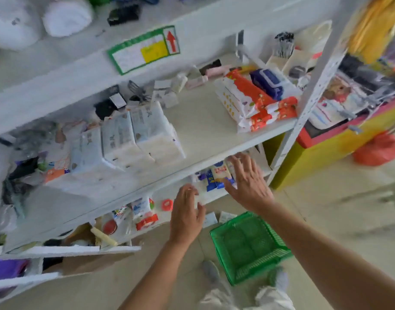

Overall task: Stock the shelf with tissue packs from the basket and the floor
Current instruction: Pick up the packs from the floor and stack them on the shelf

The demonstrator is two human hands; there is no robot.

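Hands: my left hand and right hand spread wide, holding nothing.
Tissue packs: glossy, blurred, half-hidden beyond green mesh basket.

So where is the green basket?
The green basket sits on the floor, right of centre in the head view, just below the right hand.

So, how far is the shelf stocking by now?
Done: the green basket looks empty; white tissue packs stand on the middle shelf. In hand: right hand and left hand, both open, reach toward blue packs on the lower shelf. Left: two white items, perhaps packs, on the floor.
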